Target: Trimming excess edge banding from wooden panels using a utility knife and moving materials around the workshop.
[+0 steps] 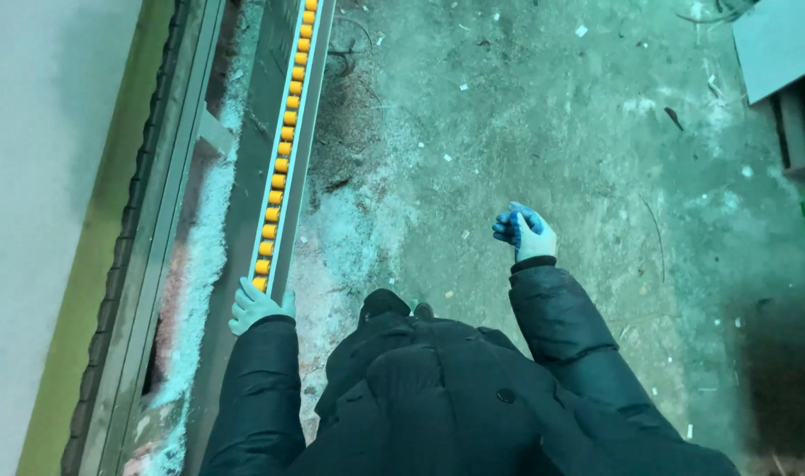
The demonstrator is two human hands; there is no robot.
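Long grey metal rail of yellow rollers [283, 141], near end gripped by gloved left hand [257, 304], seemingly for steadying; gloved right hand [526, 234] held apart, loosely curled, empty.

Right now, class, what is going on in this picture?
A person in a dark padded jacket stands looking down at a dusty concrete floor. The gloved left hand rests on the near end of a long metal rail lined with a row of yellow rollers. The right hand, in a blue-palmed glove, hangs free over the floor, holding nothing that shows.
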